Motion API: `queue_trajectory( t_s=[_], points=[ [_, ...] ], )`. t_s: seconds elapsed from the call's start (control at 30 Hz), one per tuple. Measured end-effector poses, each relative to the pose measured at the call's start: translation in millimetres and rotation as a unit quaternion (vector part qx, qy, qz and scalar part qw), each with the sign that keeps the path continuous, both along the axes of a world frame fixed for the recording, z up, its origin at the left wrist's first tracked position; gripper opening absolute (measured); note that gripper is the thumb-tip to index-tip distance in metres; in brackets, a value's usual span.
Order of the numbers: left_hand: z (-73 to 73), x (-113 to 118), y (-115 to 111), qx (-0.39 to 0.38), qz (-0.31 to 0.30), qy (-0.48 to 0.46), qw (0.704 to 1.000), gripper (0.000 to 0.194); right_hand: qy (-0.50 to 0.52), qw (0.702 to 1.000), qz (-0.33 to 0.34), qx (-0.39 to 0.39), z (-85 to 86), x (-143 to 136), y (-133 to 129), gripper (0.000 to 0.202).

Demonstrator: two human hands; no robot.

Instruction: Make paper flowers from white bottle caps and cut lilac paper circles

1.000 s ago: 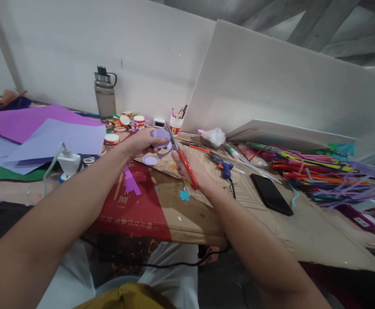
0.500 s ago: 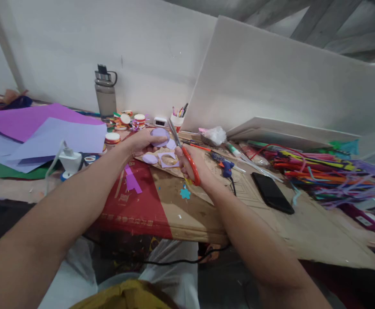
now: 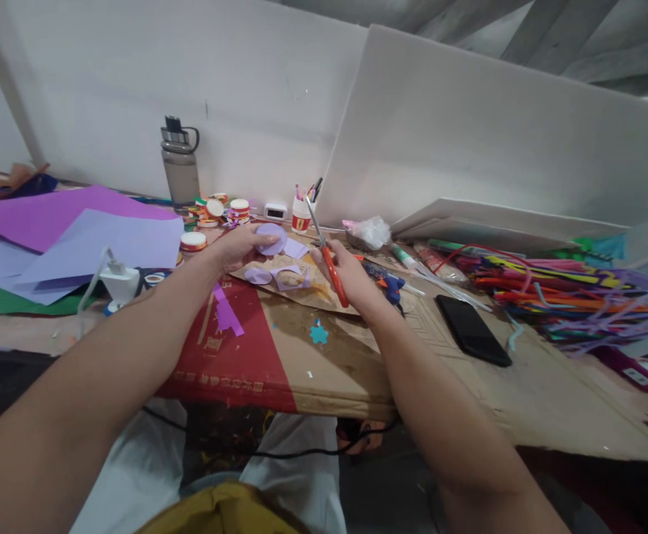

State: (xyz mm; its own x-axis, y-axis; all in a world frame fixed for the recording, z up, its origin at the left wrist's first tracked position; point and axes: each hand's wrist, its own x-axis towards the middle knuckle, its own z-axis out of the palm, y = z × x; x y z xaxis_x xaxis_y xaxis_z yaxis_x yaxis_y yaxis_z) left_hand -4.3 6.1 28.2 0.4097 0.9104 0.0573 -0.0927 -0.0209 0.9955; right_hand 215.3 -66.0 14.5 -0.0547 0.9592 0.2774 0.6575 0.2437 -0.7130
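Note:
Between the thumb and fingers of my left hand [image 3: 240, 248] is a round lilac paper disc [image 3: 271, 239]. My right hand [image 3: 346, 274] grips red-handled scissors [image 3: 332, 274], whose blades point up and away, to the right of the disc and apart from it. Below the disc, a lilac paper oval [image 3: 258, 276] and a lilac offcut with a round hole [image 3: 292, 278] lie on brown paper. A teal paper flower [image 3: 318, 333] and magenta strips [image 3: 227, 311] rest on the cardboard nearer to me.
Purple sheets [image 3: 101, 245] and a white plug [image 3: 119, 282] are at the left. A water bottle [image 3: 180, 163] and a pen cup [image 3: 301, 213] stand behind. At the right are a black phone [image 3: 473, 330], a blue glue gun [image 3: 394, 288] and colourful pipe cleaners [image 3: 569, 297].
My right hand with the scissors has moved right, away from the disc. My left hand has shifted slightly left with the disc still held.

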Motion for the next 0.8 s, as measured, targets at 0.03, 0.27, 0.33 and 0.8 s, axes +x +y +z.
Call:
queue_trajectory(
  t_s=[0.03,0.27,0.33,0.8],
  points=[
    [-1.9,-1,2,0.003,0.005,0.014,1.0,0.022,-0.05,0.998,-0.026,0.009,-0.2,3,1,0.045],
    [-4.6,-10,5,0.127,0.066,0.33,0.933,0.041,-0.289,0.948,-0.107,-0.084,-10.7,27,13,0.041],
    [-2.3,-12,5,0.151,0.067,0.409,0.897,0.049,-0.311,0.94,-0.098,-0.099,-12.8,31,15,0.042],
    [-4.0,-19,18,0.184,0.024,0.601,0.777,0.032,-0.376,0.925,-0.052,0.016,-2.5,10,1,0.039]
  ],
)
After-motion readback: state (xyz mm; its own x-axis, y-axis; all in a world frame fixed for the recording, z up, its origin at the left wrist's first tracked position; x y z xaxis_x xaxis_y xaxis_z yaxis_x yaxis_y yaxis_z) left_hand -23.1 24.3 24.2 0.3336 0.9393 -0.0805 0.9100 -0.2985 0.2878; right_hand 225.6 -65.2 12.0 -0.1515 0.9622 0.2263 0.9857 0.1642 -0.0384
